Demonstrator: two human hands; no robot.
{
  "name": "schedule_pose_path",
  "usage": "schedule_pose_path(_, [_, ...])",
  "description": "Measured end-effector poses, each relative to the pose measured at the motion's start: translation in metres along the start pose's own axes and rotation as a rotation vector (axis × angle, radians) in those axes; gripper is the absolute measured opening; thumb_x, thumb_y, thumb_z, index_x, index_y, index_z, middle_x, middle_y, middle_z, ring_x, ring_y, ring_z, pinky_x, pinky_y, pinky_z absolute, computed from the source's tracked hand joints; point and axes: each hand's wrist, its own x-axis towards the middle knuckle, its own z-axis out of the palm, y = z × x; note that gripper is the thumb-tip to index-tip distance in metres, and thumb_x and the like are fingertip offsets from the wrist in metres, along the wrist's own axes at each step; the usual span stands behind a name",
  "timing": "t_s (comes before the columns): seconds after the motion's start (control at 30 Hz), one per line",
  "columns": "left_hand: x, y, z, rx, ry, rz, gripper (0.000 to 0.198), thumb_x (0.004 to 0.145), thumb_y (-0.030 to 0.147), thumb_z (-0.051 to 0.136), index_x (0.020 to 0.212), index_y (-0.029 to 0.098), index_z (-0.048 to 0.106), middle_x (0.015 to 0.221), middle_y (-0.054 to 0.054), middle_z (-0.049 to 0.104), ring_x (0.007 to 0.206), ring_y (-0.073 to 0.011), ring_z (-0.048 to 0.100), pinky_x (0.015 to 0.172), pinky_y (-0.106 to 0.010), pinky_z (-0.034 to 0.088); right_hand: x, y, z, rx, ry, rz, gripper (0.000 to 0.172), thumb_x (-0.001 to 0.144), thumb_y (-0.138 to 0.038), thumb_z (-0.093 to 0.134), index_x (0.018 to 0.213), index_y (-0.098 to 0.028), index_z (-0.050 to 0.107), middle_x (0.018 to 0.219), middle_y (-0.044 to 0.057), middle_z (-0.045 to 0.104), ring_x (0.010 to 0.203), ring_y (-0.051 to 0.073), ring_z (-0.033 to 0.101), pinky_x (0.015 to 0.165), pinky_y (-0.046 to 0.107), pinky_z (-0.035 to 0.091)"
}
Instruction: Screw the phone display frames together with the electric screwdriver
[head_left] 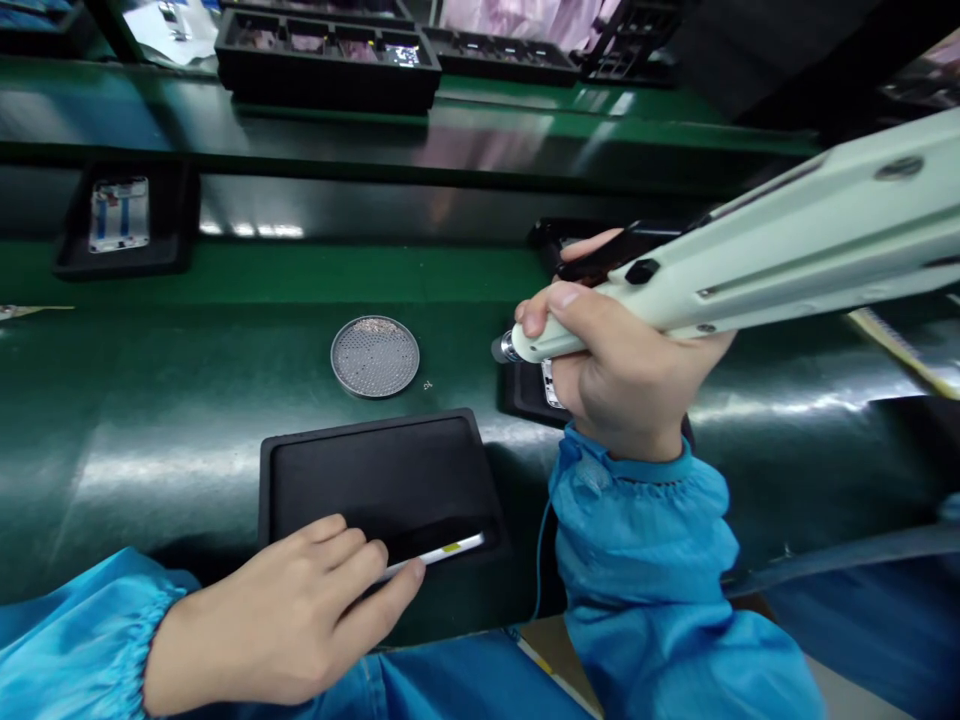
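At the lower left my left hand (pixel 292 610) has its fingers closed on a thin phone-like device (pixel 442 549) with a pale edge and a small yellow-green mark. The device is over the near part of a black tray (pixel 375 480). My right hand (pixel 630 370) grips a pale green electric screwdriver (pixel 795 240), its tip pointing left above the bench. Beyond the tray lies a round perforated dish (pixel 375 357) with tiny screws in it, and a few tiny pieces (pixel 428 385) rest beside it.
Behind my right hand is another black tray (pixel 525 392), partly hidden. A tray with a phone frame (pixel 120 214) sits at the back left. Black part boxes (pixel 330 75) stand on the raised shelf. A thin cord hangs by my right sleeve.
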Motion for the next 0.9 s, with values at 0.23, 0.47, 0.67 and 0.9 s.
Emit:
schedule_pose_path(0.23, [0.005, 0.002, -0.003, 0.0, -0.088, 0.003, 0.038, 0.095, 0.011, 0.043, 0.131, 0.005, 0.054, 0.09, -0.011, 0.064, 0.076, -0.022, 0.06, 0.075, -0.037, 0.05, -0.001, -0.003, 0.002, -0.041, -0.007, 0.015, 0.023, 0.071, -0.012, 0.067, 0.087, -0.026, 0.06, 0.075, -0.006, 0.062, 0.049, 0.011, 0.056, 0.049, 0.032, 0.049])
schedule_pose_path(0.47, [0.006, 0.003, -0.004, 0.023, -0.067, 0.003, 0.038, 0.094, 0.009, 0.042, 0.13, 0.004, 0.054, 0.091, -0.011, 0.064, 0.075, -0.0228, 0.059, 0.072, -0.038, 0.048, -0.001, -0.002, 0.0, -0.006, -0.033, 0.002, 0.018, 0.072, -0.01, 0.067, 0.083, -0.023, 0.062, 0.069, -0.005, 0.062, 0.05, 0.012, 0.058, 0.049, 0.031, 0.049])
schedule_pose_path(0.67, [0.008, 0.003, -0.006, 0.017, -0.094, 0.003, 0.036, 0.094, 0.01, 0.043, 0.128, 0.006, 0.055, 0.088, -0.01, 0.062, 0.074, -0.0213, 0.057, 0.072, -0.037, 0.048, 0.0, -0.001, -0.001, -0.022, -0.029, 0.019, 0.016, 0.072, -0.012, 0.067, 0.084, -0.023, 0.065, 0.069, -0.006, 0.062, 0.05, 0.011, 0.057, 0.048, 0.03, 0.049])
schedule_pose_path(0.9, [0.015, 0.005, -0.007, 0.015, -0.201, 0.008, 0.046, 0.092, 0.008, 0.043, 0.138, 0.004, 0.046, 0.089, -0.01, 0.061, 0.073, -0.0227, 0.057, 0.067, -0.037, 0.049, 0.001, -0.005, -0.001, -0.065, -0.051, 0.06, 0.017, 0.071, -0.016, 0.07, 0.083, -0.025, 0.062, 0.07, -0.005, 0.063, 0.051, 0.012, 0.058, 0.051, 0.032, 0.051])
